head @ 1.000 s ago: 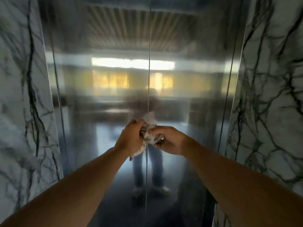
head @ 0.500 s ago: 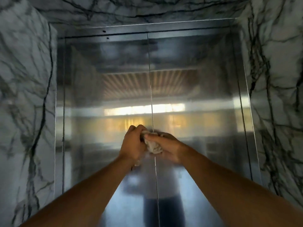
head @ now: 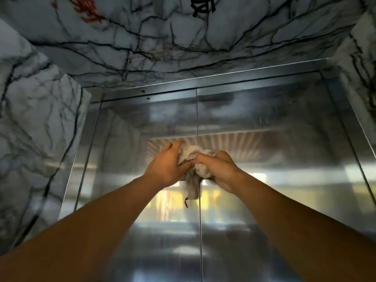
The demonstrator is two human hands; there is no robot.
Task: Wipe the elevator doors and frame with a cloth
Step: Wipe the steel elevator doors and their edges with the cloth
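Note:
Two closed stainless-steel elevator doors (head: 264, 159) fill the middle of the view, meeting at a vertical seam. A steel frame (head: 203, 80) runs across their top and down both sides. A crumpled pale grey cloth (head: 192, 157) is bunched in front of the seam at upper door height, with a loose end and a dark thread hanging down. My left hand (head: 166, 165) grips its left side. My right hand (head: 217, 169) grips its right side. Whether the cloth touches the door I cannot tell.
White marble with dark veins surrounds the opening: a left wall (head: 34, 129), a right wall (head: 364, 64) and a header (head: 162, 37) above. The header carries red marks and a black character at the top edge. The doors reflect a bright room behind me.
The view has tilted upward, from mid-door to the door tops and marble header. Both hands have risen along the seam with the cloth, and a tail of it now hangs loose.

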